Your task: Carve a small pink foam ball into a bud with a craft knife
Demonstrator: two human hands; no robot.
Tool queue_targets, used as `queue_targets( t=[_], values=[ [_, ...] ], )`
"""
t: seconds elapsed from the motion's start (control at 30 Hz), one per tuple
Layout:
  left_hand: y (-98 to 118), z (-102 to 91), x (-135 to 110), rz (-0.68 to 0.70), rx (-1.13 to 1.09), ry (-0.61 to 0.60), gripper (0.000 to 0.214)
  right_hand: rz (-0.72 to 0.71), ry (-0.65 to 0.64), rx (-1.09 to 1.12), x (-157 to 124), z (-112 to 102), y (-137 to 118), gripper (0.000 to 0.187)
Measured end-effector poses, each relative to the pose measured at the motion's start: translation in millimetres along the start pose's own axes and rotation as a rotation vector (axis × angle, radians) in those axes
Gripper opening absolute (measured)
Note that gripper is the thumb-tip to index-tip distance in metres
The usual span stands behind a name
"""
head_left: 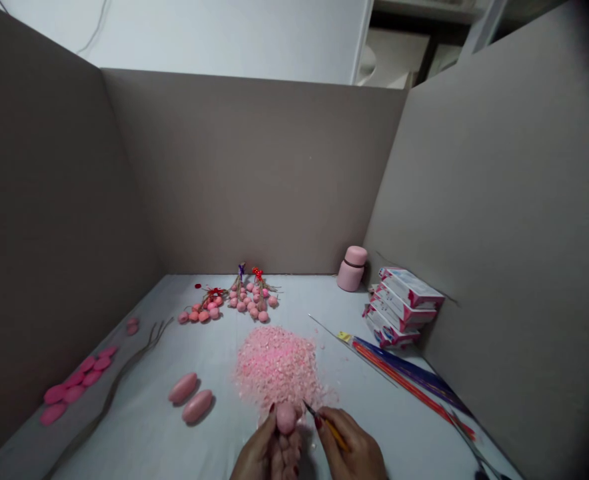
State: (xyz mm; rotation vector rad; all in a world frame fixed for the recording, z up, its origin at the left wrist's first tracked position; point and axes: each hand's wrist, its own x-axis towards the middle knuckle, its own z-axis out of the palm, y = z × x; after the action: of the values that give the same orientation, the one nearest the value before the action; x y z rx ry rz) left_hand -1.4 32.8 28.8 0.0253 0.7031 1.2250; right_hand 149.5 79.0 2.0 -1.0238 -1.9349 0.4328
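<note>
White tabletop (144, 433), front edge: left hand (258, 448) gripping a round pink ball (286, 418), right hand (353, 445) pinching a slim, pointy, yellow-handled tool (338, 437).

No words or numbers can be read here. The stack of boxes (403, 308) by the right wall (504, 227) has pink and white print on its sides, but the print is too small and blurry to read. A little yellow tag (344, 337) sits at the far end of the red and blue bundle (412, 387), too tiny to show any letters.
</note>
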Motion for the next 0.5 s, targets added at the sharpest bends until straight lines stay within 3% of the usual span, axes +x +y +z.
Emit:
queue_targets(
  t=[0.17,0.43,0.5],
  values=[
    [0,-7.7,3,0.016,0.015,-0.003,0.038,-0.014,-0.066,-0.029,1,-2,-4,0.030],
    [3,-12.0,7,-0.052,0.085,-0.151,0.036,0.002,0.004,-0.004,0,4,-7,0.033],
    [2,-13.9,8,-0.066,0.080,-0.140,0.034,0.005,0.002,-0.016,0,4,-8,0.034]
  ],
)
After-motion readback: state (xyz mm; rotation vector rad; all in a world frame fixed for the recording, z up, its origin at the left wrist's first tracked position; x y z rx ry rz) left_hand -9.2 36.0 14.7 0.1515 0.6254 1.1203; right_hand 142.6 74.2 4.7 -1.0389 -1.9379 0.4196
